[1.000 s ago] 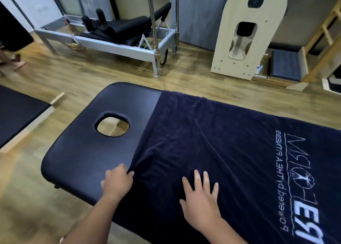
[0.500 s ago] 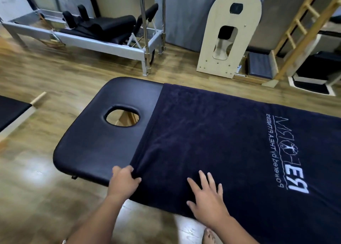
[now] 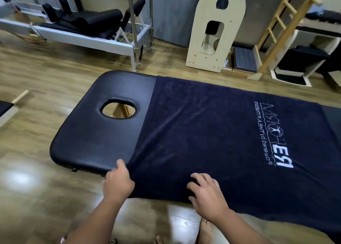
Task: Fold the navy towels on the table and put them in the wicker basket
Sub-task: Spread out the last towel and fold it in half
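On the black massage table point(image 3: 88, 144), a navy towel point(image 3: 212, 136) with white logo lettering lies spread flat, near edge draping over the side. Left hand point(image 3: 118, 183) pinches the towel's near-left corner, fingers curled round the fabric. Right hand point(image 3: 206, 192) rests on the hanging edge, fingers bent, gripping the cloth. Face hole point(image 3: 119, 108) uncovered. Bare feet point(image 3: 205, 229) on the wood floor point(image 3: 36, 170).

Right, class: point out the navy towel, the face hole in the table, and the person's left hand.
navy towel point(image 3: 212, 133): head view, flat middle of the cloth.
face hole point(image 3: 118, 108): head view, centre of the opening.
left hand point(image 3: 118, 183): head view, back of the hand at the towel's corner.
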Action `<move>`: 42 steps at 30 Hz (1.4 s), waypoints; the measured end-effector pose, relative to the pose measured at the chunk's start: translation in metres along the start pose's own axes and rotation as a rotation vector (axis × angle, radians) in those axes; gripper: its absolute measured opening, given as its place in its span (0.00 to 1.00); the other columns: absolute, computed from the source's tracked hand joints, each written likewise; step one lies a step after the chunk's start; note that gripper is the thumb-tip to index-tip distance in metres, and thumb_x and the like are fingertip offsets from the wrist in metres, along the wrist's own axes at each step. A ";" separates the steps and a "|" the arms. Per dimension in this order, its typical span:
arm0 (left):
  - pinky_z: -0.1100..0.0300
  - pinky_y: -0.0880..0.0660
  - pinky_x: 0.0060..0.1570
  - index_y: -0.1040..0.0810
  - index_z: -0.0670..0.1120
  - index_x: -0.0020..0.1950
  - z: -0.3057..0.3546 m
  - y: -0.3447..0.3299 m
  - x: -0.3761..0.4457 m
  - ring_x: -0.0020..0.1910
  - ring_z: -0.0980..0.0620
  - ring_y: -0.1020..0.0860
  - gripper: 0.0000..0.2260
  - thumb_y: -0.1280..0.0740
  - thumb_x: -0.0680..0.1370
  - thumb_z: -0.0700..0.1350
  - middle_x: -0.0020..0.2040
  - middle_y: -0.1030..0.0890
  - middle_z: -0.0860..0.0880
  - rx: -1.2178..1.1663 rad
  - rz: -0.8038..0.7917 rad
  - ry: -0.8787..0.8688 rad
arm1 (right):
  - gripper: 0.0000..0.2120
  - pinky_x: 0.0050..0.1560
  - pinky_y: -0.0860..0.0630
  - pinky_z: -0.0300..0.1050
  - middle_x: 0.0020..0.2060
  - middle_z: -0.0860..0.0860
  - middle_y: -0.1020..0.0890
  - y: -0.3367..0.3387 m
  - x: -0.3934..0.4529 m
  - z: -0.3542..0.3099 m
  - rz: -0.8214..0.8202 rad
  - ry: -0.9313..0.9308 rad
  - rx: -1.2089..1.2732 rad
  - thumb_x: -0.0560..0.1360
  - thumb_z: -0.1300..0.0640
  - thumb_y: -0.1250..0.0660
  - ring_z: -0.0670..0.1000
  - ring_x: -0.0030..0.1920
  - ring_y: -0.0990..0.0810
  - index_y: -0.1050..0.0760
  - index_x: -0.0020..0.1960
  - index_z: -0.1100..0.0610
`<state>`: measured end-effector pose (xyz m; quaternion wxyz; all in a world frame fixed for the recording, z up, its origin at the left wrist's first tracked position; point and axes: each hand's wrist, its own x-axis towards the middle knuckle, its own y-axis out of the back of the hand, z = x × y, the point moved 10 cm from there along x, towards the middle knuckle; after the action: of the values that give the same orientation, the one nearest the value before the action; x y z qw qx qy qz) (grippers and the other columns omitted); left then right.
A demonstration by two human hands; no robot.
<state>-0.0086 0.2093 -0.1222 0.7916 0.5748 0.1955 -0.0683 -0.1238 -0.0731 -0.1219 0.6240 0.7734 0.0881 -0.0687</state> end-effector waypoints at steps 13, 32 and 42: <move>0.31 0.36 0.68 0.64 0.38 0.80 0.125 -0.075 -0.044 0.76 0.23 0.55 0.43 0.36 0.79 0.48 0.79 0.64 0.30 0.642 -0.247 -0.280 | 0.38 0.67 0.30 0.54 0.81 0.52 0.53 0.008 -0.075 0.113 -0.097 -0.556 -0.027 0.80 0.51 0.38 0.56 0.80 0.52 0.58 0.81 0.47; 0.56 0.31 0.22 0.30 0.41 0.35 0.255 -0.135 -0.141 0.30 0.44 0.31 0.21 0.33 0.48 0.25 0.37 0.32 0.42 0.589 0.108 -0.785 | 0.39 0.63 0.26 0.48 0.78 0.50 0.39 0.025 -0.208 0.368 0.016 -0.639 -0.048 0.71 0.65 0.30 0.52 0.76 0.37 0.39 0.79 0.53; 0.58 0.30 0.53 0.25 0.51 0.57 0.264 -0.125 -0.137 0.59 0.50 0.26 0.12 0.39 0.77 0.38 0.59 0.27 0.51 0.841 -0.055 -0.574 | 0.17 0.28 0.35 0.44 0.33 0.43 0.27 0.042 -0.215 0.406 0.153 -0.430 -0.076 0.59 0.67 0.21 0.51 0.34 0.31 0.27 0.32 0.51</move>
<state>-0.1143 -0.0949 -0.1105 0.5115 0.7964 -0.0594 -0.3171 -0.3222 -0.4892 -0.1214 0.6604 0.7213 -0.1034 -0.1812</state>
